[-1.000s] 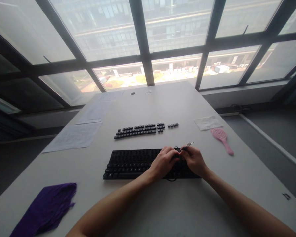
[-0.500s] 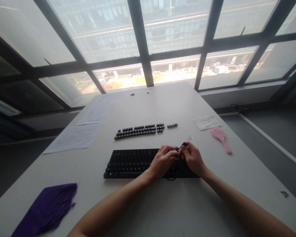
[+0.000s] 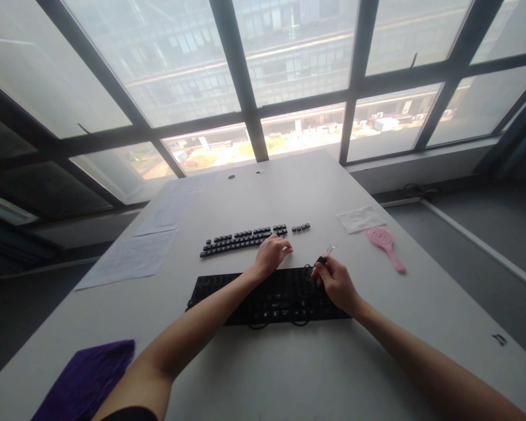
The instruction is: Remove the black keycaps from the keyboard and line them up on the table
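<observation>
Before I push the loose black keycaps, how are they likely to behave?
The keycaps would probably slide apart rather than move as one block, since they lie as separate pieces on the smooth-looking white table. Each is likely light, being small compared with the left hand. Rolling seems unlikely, given their blocky shapes.

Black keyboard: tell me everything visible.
The black keyboard looks plastic and lies flat on the white table, long edge toward the wearer. Keycaps show along its near edge; farther rows are too dark to read. The left forearm crosses over it; the right hand is over its right part, contact unclear.
</observation>
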Tool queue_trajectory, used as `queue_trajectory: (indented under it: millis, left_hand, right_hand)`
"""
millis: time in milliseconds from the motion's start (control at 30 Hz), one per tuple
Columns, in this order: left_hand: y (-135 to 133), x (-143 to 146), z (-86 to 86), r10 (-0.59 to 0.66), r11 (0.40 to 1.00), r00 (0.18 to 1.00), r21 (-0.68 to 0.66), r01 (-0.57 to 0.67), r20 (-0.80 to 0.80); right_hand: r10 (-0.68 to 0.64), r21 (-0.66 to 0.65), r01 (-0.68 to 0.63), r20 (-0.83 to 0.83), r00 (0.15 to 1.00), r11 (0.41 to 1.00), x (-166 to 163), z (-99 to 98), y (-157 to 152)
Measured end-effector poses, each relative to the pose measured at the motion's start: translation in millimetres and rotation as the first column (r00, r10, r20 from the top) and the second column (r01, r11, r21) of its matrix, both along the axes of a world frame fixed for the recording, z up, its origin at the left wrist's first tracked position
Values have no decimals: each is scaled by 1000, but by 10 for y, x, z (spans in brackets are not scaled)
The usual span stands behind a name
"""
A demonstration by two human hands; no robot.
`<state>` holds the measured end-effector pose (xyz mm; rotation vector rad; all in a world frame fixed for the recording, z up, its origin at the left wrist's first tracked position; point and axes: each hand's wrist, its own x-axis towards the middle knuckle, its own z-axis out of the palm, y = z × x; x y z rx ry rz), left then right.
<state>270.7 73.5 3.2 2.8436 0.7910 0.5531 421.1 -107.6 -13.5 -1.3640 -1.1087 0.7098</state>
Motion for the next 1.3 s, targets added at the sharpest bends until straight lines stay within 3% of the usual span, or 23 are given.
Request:
queue_trajectory:
  millis: [233, 500, 633, 800, 900, 1033, 1133, 1300]
  left_hand:
    - [212, 144, -2, 31, 987, 999, 159, -34, 20]
    - [316, 166, -38, 84, 986, 996, 138, -88, 33]
    - [289, 154, 22, 111, 987, 991, 108, -119, 73]
    - [-103, 140, 217, 93, 994, 979, 43, -102, 180]
    - [-540, 119, 263, -1, 997, 982, -79, 17, 190]
    - [-1021, 91, 165, -75, 962, 984, -248, 114, 161]
    - [-1154, 76, 65, -76, 951, 984, -284, 120, 162]
    - [-1150, 58, 17, -93, 955, 984, -265, 132, 154]
  right_hand:
    - [16, -1, -16, 18, 1000, 1000, 19, -23, 8]
    - [23, -10, -23, 14, 1000, 1000, 17, -6, 6]
    - [3, 26, -2, -36, 999, 1000, 19, 11, 3]
    - [-161, 108, 167, -67, 985, 980, 93, 38, -29]
    - [-137, 91, 130, 71, 988, 987, 138, 27, -59]
    - [-80, 73, 65, 235, 969, 995, 143, 7, -80]
    - [-21, 46, 8, 288, 957, 999, 136, 13, -78]
    - [96, -9, -100, 384, 918, 995, 154, 24, -79]
